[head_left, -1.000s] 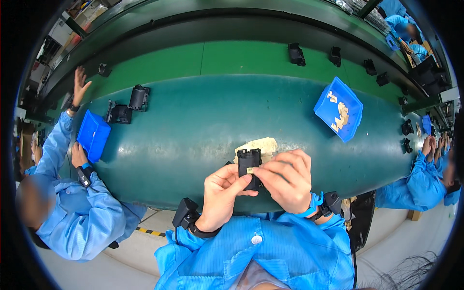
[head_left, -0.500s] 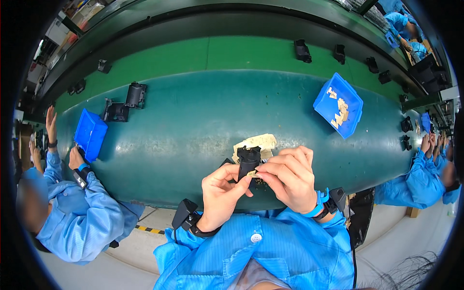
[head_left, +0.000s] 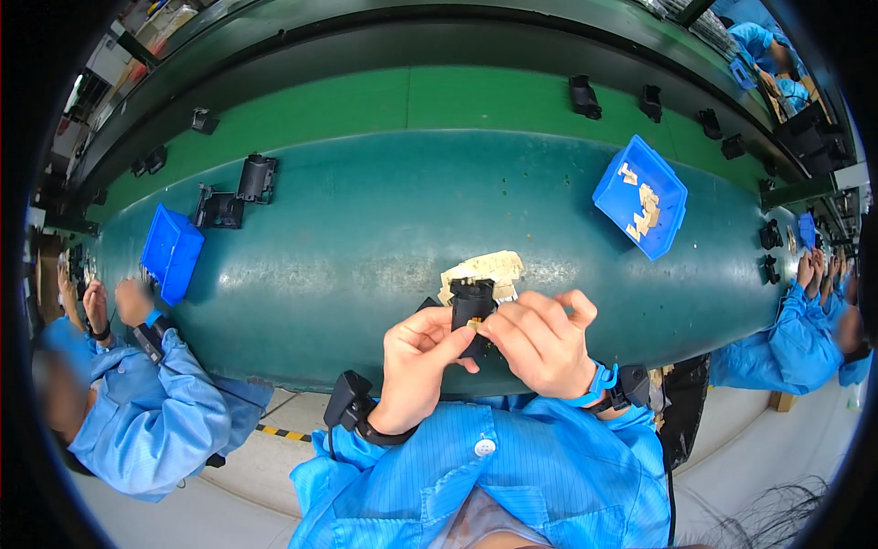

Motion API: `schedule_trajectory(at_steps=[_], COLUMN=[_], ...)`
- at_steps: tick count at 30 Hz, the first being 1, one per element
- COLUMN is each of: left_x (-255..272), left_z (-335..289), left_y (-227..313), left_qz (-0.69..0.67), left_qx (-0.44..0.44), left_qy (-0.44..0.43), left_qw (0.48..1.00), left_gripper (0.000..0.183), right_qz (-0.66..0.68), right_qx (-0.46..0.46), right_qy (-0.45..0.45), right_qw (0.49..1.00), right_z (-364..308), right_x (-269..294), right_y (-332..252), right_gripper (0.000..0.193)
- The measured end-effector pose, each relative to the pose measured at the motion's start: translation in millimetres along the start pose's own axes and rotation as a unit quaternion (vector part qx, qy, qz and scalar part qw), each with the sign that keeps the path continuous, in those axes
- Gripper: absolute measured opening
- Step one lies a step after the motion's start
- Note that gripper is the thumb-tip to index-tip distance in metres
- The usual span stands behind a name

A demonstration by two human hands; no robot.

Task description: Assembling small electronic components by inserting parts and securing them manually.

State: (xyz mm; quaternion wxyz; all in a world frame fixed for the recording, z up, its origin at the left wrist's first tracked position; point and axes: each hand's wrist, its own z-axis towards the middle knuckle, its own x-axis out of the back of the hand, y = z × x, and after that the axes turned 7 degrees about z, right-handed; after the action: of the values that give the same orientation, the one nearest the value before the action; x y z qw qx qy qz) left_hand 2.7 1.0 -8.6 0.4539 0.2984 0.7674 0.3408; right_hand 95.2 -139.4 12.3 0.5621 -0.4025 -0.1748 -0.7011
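Observation:
My left hand [head_left: 419, 364] is closed around a black plastic part [head_left: 468, 306], held upright just above the near side of the table. Against the part's face, by my left thumb tip, shows a small tan piece [head_left: 474, 324]. My right hand [head_left: 541, 343] has its fingertips pinched together against the right side of the part, beside that piece. Whether they grip anything is hidden. Just beyond the part lies a cream-coloured sheet [head_left: 494, 267] with ragged edges. Another dark object [head_left: 428, 305] peeks out behind my left hand.
A blue bin [head_left: 666, 197] with tan scraps stands at the right; another blue bin [head_left: 172, 252] is at the left, near two black parts [head_left: 257, 178]. Several black parts [head_left: 583, 97] sit on the green belt [head_left: 485, 99]. Co-workers in blue sit at both sides.
My right fingers have shifted slightly and press closer on the black part; less of the tan piece shows. Black parts on the belt moved right. The left co-worker's raised hand has come down.

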Motion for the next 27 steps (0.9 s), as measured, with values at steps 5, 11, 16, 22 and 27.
schedule_trajectory(at_steps=[5, 11, 16, 22, 27], left_x=[6.0, 1.5, -1.7, 1.7, 10.7], left_z=[2.4, 3.9, 4.1, 4.6, -2.6], left_y=[3.7, 1.7, 7.0, 8.1, -0.2], left_qz=[-0.150, -0.039, -0.013, -0.050, -0.157], left_qx=[0.105, 0.132, 0.146, 0.113, 0.026], left_qy=[-0.038, -0.024, -0.020, -0.064, -0.055], left_qw=[0.982, 0.990, 0.989, 0.990, 0.986], left_gripper=[0.014, 0.008, 0.007, 0.011, 0.010], right_qz=[-0.048, -0.003, 0.111, 0.089, -0.151], right_qx=[0.084, 0.086, 0.018, -0.075, -0.239], right_qy=[-0.023, -0.020, -0.003, 0.141, 0.170], right_qw=[0.995, 0.996, 0.994, 0.983, 0.944], right_z=[-13.7, -25.5, -32.9, -28.8, -23.0], right_x=[6.9, 16.1, 24.9, 47.9, 62.8], right_y=[3.5, 12.1, 27.7, 59.9, 96.5], right_gripper=[0.015, 0.013, 0.019, 0.019, 0.025])
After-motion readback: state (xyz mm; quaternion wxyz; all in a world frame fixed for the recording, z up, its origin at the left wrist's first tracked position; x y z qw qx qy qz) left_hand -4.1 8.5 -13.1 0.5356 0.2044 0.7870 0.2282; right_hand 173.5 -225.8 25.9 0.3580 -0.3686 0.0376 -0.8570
